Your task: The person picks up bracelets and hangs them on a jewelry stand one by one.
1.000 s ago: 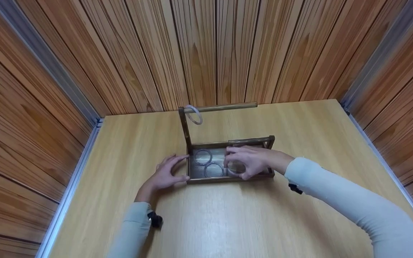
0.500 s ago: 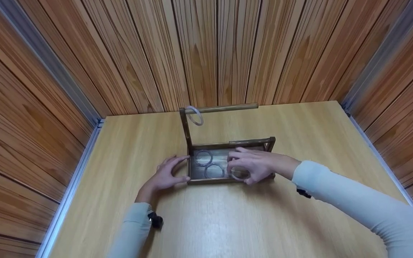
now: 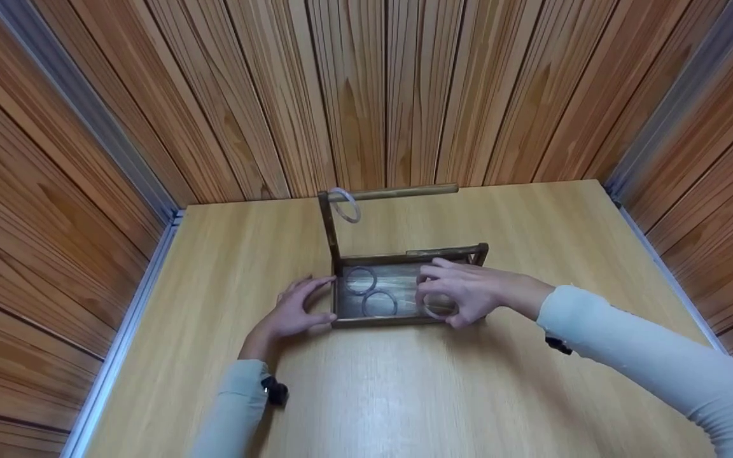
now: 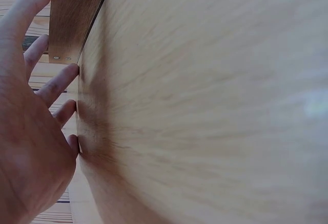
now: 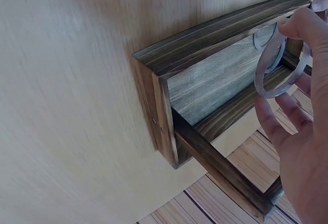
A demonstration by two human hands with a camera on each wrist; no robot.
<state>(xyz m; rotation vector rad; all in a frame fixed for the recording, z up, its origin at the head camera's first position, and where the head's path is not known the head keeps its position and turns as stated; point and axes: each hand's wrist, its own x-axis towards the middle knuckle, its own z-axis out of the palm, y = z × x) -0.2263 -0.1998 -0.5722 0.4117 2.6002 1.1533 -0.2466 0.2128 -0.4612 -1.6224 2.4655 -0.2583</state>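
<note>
ring (image 5: 260, 73), pale, translucent: one, raised over the right part of a dark wooden tray (image 3: 398, 322); in the head view largely covered by fingers, in the right wrist view partly behind the thumb. right hand (image 3: 469, 296): closed in a pinch on this ring, between thumb and fingertips. left hand (image 3: 293, 312): open, fingers spread, thumb and forefinger tips against the tray's left end. two further rings (image 3: 396, 304), flat in the tray's left half. hanging ring (image 3: 356, 207): on a bar (image 3: 404, 191), near the post (image 3: 329, 226); the bar's right end stands free. surface (image 3: 366, 388): runs in front of the tray and beyond both its ends; plank wall (image 3: 366, 83) behind. both sleeves (image 3: 233, 394): cut off by the frame.
</note>
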